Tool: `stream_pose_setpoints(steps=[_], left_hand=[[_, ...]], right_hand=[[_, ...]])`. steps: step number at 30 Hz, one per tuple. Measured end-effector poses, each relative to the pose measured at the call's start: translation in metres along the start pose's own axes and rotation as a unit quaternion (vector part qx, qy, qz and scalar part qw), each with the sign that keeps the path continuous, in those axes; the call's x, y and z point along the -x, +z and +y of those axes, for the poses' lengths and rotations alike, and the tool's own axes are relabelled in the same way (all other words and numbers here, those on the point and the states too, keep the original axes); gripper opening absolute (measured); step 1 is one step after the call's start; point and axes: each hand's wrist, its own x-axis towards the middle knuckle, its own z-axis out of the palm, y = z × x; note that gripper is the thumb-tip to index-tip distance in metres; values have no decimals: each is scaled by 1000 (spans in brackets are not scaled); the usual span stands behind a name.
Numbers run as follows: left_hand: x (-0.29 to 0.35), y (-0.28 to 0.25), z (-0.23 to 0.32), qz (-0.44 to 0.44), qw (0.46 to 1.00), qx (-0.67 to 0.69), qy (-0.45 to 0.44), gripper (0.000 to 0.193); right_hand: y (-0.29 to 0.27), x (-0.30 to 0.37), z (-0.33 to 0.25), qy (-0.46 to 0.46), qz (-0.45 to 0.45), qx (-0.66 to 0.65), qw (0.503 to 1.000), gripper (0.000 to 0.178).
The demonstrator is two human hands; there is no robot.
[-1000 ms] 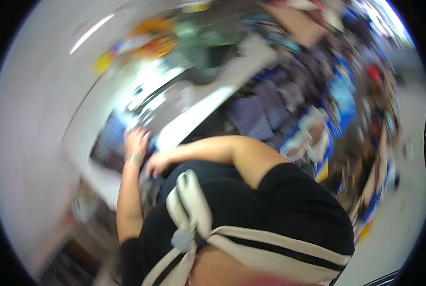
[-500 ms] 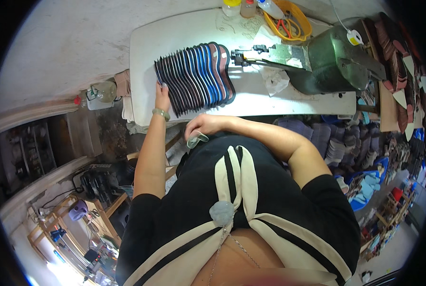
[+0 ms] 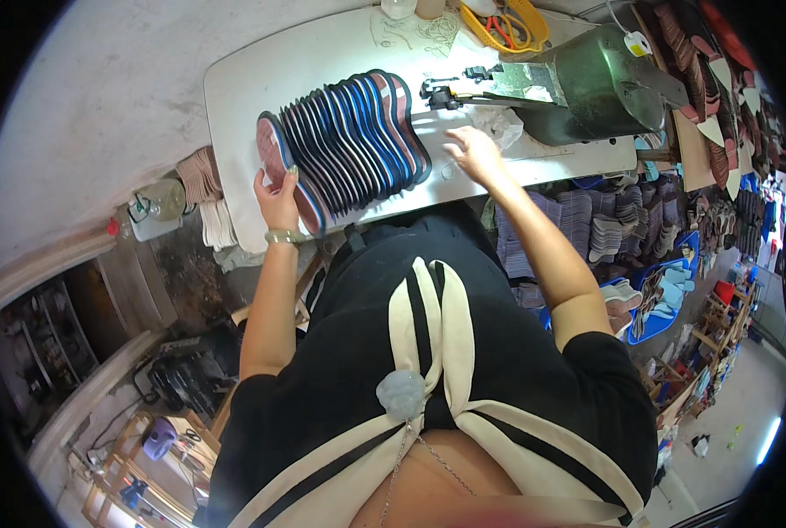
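A long row of dark-edged shoe insoles (image 3: pixel 349 145) stands leaning and overlapping on the white table, several with blue or white edges. At its left end, my left hand (image 3: pixel 277 202) grips a pinkish-brown insole (image 3: pixel 272 148) with a dark rim, tilted against the row, thumb on its face. My right hand (image 3: pixel 477 157) is over the table to the right of the row, fingers stretched out and apart with nothing visible in them. Just beyond it is the black head of a sewing machine (image 3: pixel 443 95) with a green body (image 3: pixel 600 84).
On the white table (image 3: pixel 243 88) stand a yellow basket (image 3: pixel 534 22) with orange-handled scissors and crumpled white paper (image 3: pixel 503 128). A clear jug (image 3: pixel 164 201) is beside the left edge. Stacks of insoles (image 3: pixel 578 216) and a blue crate (image 3: pixel 666 304) lie to the right below the table.
My right hand has moved from my waist up and right over the table; the pale translucent thing by it no longer shows there. My left hand has pulled the end insole outward, showing its face.
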Motion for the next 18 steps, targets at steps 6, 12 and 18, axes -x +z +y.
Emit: stream_pose_setpoints(steps=[6, 12, 18], left_hand=[[64, 66, 80, -182, 962, 133, 153, 65], [38, 76, 131, -456, 766, 390, -229, 36], [41, 108, 126, -479, 848, 195, -118, 15]], right_hand=[[-14, -2, -145, 14, 71, -374, 925, 45], [-45, -15, -97, 150, 6, -632, 760, 37], [-69, -9, -78, 128, -83, -557, 816, 33]])
